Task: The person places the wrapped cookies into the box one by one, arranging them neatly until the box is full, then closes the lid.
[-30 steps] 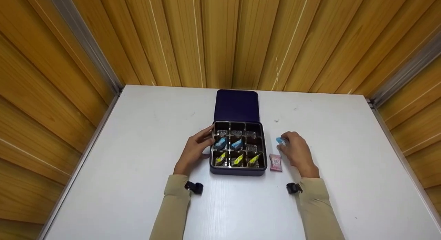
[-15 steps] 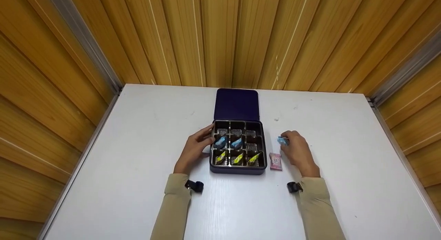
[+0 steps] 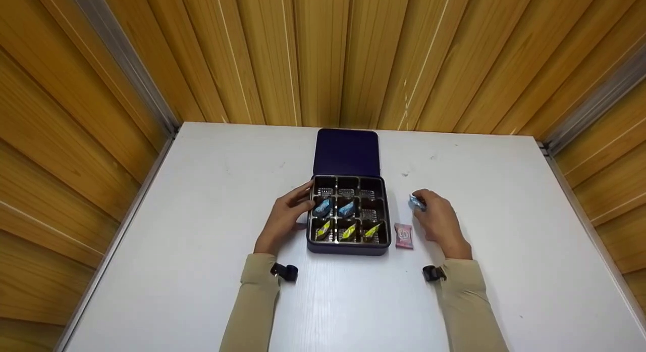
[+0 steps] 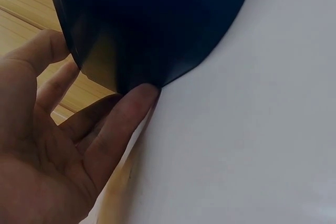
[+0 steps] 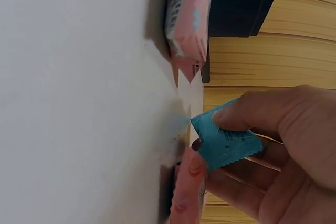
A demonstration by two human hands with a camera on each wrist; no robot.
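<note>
Your right hand (image 3: 439, 218) pinches one blue candy (image 5: 226, 142) between thumb and fingers, right of the box (image 3: 348, 250). Your left hand (image 3: 283, 218), fingers loosely spread, rests against the box's left side. Box: nine compartments; two blue candies (image 3: 323, 207) in the middle row, left and centre; three yellow candies (image 3: 348, 233), near row. Right wrist view: two pink candies (image 5: 190, 19), one close to your fingers.

Seemingly unreadable, blurred print on pink packet (image 5: 189, 22) and blue packet (image 5: 223, 142).
</note>
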